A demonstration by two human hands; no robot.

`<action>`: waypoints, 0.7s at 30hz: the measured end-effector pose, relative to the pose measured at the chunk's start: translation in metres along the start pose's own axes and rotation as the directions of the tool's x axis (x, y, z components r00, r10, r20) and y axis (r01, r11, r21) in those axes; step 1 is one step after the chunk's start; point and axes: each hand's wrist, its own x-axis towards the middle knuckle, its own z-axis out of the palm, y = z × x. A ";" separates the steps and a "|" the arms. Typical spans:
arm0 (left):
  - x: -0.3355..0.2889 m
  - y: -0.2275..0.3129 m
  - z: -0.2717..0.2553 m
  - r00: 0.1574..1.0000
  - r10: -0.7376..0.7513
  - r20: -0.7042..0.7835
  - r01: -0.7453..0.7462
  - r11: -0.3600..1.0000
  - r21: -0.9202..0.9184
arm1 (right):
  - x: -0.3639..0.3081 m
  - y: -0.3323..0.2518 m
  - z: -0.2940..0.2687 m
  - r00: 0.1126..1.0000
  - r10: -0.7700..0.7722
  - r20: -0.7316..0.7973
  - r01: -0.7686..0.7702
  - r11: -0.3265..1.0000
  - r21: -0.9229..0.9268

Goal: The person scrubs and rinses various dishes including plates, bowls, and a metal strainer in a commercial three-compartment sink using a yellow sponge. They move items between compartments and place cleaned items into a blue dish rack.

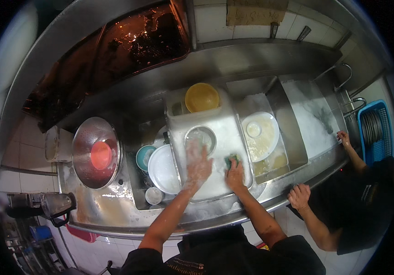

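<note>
A large steel pan [228, 130], wet with suds, lies across the sink in front of me. On it sits a round metal bowl [213, 136], and my left hand [199, 170] reaches over its near side, fingers spread and slightly blurred. Beside it my right hand [235, 176] presses a green scouring pad [229, 159] against the pan's surface. A yellow bowl [201, 97] rests at the pan's far end. To the left, partly under the pan's edge, are a white basin [162, 170], a teal bowl [144, 156] and a small white cup [154, 195].
At left stands a wide steel colander [86, 167] with a pink bowl [101, 155] inside. A white dish [266, 133] lies in the right sink compartment, beside a foam-filled basin [305, 107]. Far right are a blue basket [385, 146] and another person's hand [299, 196] at the counter edge.
</note>
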 end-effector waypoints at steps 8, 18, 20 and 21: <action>-0.047 -0.019 0.115 0.798 -0.407 0.444 0.590 0.676 -0.442 | 0.018 -0.066 0.013 0.990 -0.124 0.065 0.056 0.774 0.631; -0.051 -0.034 0.028 0.488 -0.510 0.708 0.214 -0.717 -0.664 | 0.027 -0.065 0.007 0.865 -0.061 0.499 -0.498 -0.240 0.833; -0.056 -0.023 0.048 0.545 -0.355 0.760 -0.016 -0.910 -0.414 | -0.003 -0.071 0.033 0.889 0.129 0.440 -0.389 -0.295 0.873; -0.048 -0.007 0.033 0.358 -0.405 0.842 -0.035 -0.906 -0.421 | -0.006 -0.078 0.037 0.887 0.214 0.409 -0.332 -0.319 0.887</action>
